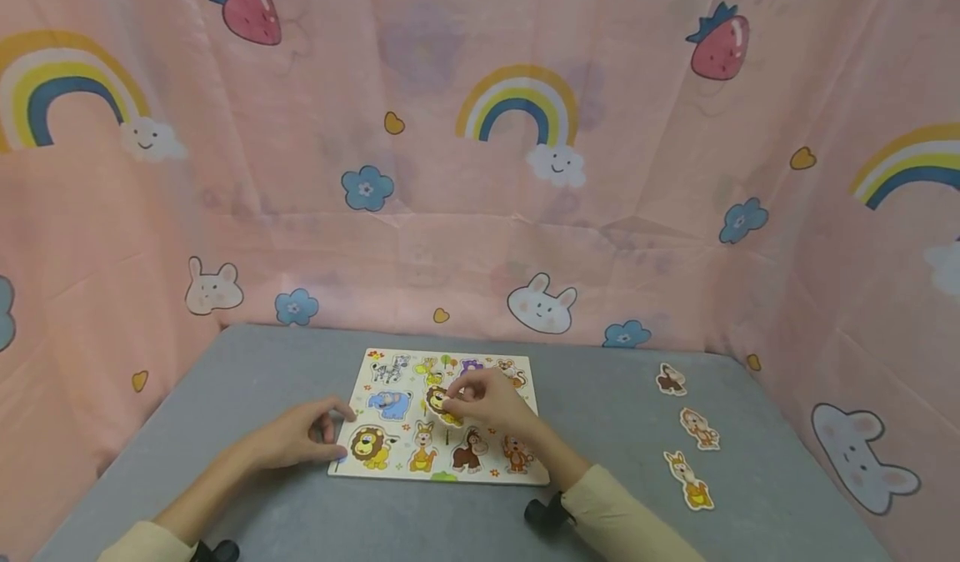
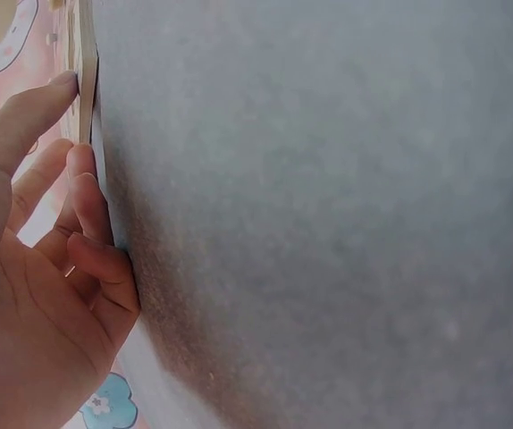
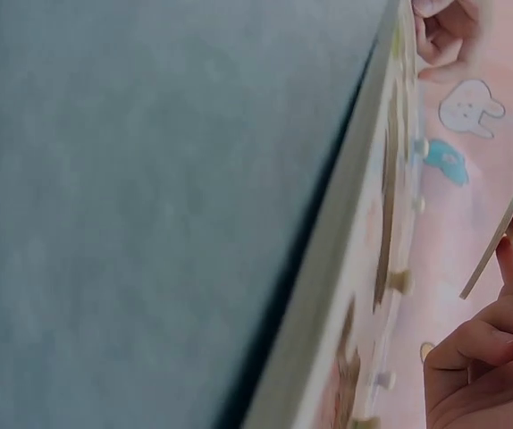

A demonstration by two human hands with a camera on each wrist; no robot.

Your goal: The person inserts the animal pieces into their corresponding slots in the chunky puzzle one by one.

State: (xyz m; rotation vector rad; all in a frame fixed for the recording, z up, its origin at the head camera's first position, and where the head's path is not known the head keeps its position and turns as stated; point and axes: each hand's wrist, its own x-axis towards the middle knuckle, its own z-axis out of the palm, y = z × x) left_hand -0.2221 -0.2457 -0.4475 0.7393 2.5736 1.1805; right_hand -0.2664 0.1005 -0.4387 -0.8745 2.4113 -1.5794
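My right hand (image 1: 491, 399) pinches a small lion puzzle piece (image 1: 437, 402) by its back, holding it tilted over the middle of the puzzle board (image 1: 337, 467). Seen edge-on in the right wrist view, the thin piece (image 3: 496, 237) is raised above the board. At the board's left edge, my left hand (image 1: 292, 437) touches the side with thumb and fingertips, its fingers loosely bent. The left wrist view shows the thumb against the pale edge of the board (image 2: 85, 89). A larger lion (image 1: 370, 448) is at the board's lower left corner, a blue elephant (image 1: 390, 405) above it.
On the grey table (image 1: 600, 429), right of the board, lie three loose pieces: a brown ape (image 1: 671, 380), a small brown animal (image 1: 700, 429) and a kangaroo (image 1: 690, 480). Small pegs (image 3: 401, 282) stand up from the board. A pink patterned curtain (image 1: 450, 253) surrounds the table.
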